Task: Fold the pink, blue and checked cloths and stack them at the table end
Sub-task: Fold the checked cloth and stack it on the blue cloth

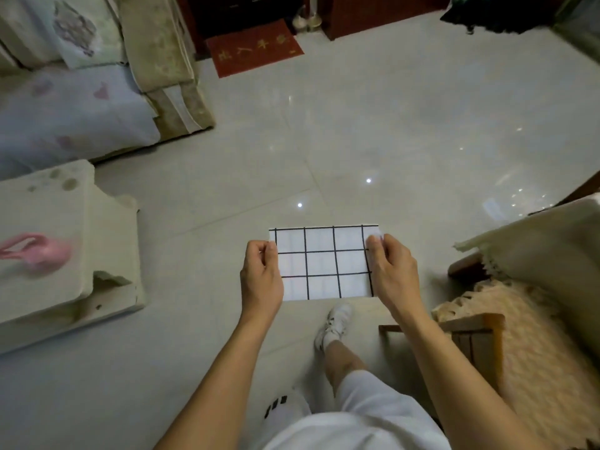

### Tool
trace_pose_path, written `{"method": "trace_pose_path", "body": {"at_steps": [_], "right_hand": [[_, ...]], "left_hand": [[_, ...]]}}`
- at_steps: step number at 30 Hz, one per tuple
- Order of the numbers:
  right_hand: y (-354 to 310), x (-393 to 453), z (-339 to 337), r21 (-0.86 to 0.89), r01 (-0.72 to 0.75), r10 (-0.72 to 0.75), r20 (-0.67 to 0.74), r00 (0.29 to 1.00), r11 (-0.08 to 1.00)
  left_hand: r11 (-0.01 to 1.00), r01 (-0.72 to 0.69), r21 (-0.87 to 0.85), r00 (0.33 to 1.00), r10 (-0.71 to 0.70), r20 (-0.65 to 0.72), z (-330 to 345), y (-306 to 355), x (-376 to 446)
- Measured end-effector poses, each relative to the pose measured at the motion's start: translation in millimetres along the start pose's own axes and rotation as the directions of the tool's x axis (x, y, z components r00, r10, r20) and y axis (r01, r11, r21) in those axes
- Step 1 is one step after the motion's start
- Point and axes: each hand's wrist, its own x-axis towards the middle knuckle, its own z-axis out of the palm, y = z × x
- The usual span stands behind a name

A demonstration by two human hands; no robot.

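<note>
Checked cloth (323, 263) midair, pink cloth (42, 251) (blurred) tabled

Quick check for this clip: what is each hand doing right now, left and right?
Left hand: closed, pinching the left edge of the checked cloth.
Right hand: closed, pinching the cloth's right edge, held in the air above the floor.
</note>
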Motion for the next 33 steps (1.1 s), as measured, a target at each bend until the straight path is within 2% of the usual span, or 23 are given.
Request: {"method": "trace_pose_path", "body": {"at_steps": [7, 17, 23, 33], "right_hand": [[3.0, 120.0, -20.2, 0.047, -0.071, 0.075, -0.098, 0.992, 0.996], [11.3, 262.8, -105.0, 0.080, -0.127, 0.142, -0.240, 0.960, 0.989], [30.6, 305.8, -140.0, 0.111, -0.187, 0.215, -0.365, 0.906, 0.976], [50.9, 401.2, -172.9, 0.138, -0.282, 0.313, -0.470, 0.825, 0.949]], "left_hand": [[0.997, -0.066, 0.032, 0.994, 0.063, 0.089, 89.0, 52.9, 99.1], [0.995, -0.103, 0.008, 0.966, 0.098, 0.239, 237.4, 143.0, 183.6], [0.984, -0.176, -0.003, 0.915, 0.164, 0.370, 309.0, 181.6, 210.7], [0.977, -0.210, -0.018, 0.815, 0.185, 0.549, 420.3, 222.8, 283.0]]}}
